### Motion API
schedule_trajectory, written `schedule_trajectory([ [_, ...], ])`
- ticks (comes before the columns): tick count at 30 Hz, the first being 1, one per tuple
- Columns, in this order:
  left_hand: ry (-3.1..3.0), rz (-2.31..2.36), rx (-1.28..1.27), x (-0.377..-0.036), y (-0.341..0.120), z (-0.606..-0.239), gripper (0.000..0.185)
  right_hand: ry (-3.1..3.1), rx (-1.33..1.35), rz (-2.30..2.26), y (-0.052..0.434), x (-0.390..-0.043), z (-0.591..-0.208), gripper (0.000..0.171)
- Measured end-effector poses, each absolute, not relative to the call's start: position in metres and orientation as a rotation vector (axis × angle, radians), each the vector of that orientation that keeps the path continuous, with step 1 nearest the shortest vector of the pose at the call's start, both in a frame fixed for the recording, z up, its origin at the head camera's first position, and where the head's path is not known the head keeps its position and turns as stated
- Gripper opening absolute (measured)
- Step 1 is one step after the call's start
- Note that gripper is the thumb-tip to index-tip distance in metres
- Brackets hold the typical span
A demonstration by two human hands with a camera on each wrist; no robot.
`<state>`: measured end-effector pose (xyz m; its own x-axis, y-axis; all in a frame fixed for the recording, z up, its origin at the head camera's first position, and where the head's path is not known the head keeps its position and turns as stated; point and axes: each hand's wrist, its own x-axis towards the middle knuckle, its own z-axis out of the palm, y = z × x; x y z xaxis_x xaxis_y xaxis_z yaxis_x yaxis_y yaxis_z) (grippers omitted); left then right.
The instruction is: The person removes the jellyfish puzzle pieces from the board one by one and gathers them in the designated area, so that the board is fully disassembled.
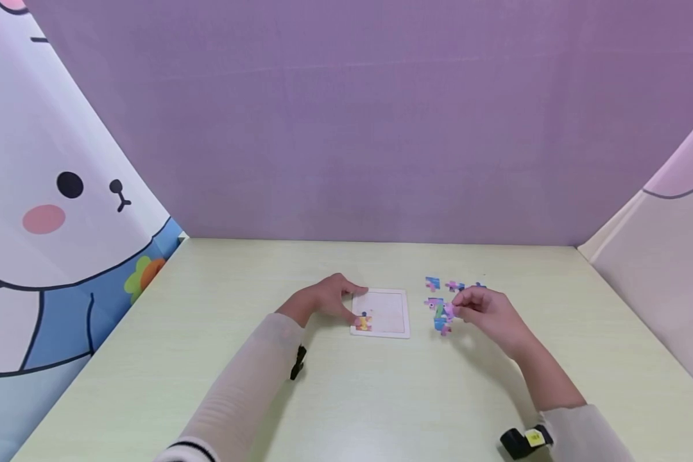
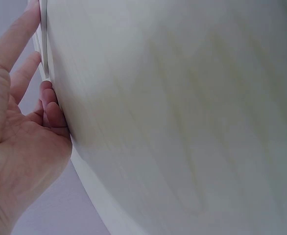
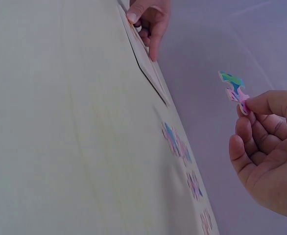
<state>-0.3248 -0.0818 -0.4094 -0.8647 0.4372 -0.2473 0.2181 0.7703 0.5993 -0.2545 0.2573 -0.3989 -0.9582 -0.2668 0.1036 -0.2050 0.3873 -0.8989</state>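
A small white puzzle frame [image 1: 388, 313] lies on the table, with a yellow and pink puzzle piece [image 1: 364, 323] in its near left corner. My left hand [image 1: 329, 297] rests at the frame's left side, thumb and index finger stretched apart and touching its edge. To the right, my right hand [image 1: 491, 316] pinches a green, blue and pink puzzle piece [image 3: 235, 88] between thumb and fingertips, raised off the table in the right wrist view. Beneath and beside that hand lie several loose puzzle pieces [image 1: 433, 283], pink and blue. In the left wrist view the frame shows only as a thin edge.
The pale wooden table [image 1: 346, 398] ends at a purple backdrop [image 1: 346, 128]. A printed cartoon panel [image 1: 46, 192] stands along the left side, and a pale panel [image 1: 664, 256] along the right. Black wrist straps [image 1: 525, 441] are on both forearms.
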Motion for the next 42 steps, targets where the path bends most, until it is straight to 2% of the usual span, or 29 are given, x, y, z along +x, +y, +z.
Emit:
schedule_trajectory([
  [12,2.58,0.818,0.498,-0.319,-0.086,-0.411,0.076,2.585,-0.355,-1.618,0.28,-0.245,-0.405,0.019],
  [26,2.581,0.819,0.501,-0.318,-0.085,-0.41,0.077,2.578,-0.335,-1.518,0.305,-0.254,-0.416,0.019],
  [42,2.598,0.786,0.524,-0.319,-0.085,-0.411,0.076,2.582,-0.319,-1.349,0.308,-0.269,-0.426,0.014],
])
